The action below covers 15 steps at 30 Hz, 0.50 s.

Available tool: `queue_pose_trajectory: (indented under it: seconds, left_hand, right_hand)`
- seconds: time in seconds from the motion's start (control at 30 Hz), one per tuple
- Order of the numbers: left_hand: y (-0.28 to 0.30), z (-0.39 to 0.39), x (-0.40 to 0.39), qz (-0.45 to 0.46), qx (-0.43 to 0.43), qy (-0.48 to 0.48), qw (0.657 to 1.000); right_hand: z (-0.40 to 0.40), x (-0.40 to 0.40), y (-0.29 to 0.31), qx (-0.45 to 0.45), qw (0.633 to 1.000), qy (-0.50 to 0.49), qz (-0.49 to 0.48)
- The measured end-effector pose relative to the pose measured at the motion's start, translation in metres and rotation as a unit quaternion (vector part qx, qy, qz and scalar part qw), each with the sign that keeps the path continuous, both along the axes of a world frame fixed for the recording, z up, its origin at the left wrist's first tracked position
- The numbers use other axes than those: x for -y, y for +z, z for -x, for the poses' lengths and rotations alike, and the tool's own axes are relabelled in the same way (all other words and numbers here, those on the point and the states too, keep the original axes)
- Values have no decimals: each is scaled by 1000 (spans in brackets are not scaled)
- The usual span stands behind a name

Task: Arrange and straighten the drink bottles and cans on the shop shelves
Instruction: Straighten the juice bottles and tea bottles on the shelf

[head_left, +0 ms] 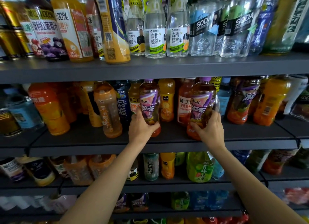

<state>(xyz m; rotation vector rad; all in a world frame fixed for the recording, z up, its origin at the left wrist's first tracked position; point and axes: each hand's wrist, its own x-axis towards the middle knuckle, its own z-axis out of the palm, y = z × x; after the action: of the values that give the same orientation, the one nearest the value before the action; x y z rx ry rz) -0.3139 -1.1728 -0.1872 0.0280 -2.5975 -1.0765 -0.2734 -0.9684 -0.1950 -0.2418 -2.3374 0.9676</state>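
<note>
**Glossy plastic on matt grey shelves**

Two clear plastic tea bottles — the left one (150,105) and the right one (203,105) — carry shiny purple film labels and smooth lilac caps. The shelf board (167,66) beneath the upper row looks like matt dark-grey painted metal, smooth and unreflective. Above it, a transparent soda bottle (203,31) shows embossed, glassy plastic, while gold cans (10,31) at far left gleam like polished metal — the brightest finish on display.
</note>
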Motion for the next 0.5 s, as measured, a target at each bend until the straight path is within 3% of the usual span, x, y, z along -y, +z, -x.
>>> queue_pose_trajectory:
  seconds: [0.5]
  left_hand:
    - [-8,1,1,-25,-23,-20,999]
  right_hand:
    - [-6,2,-2,-38,999,33,12]
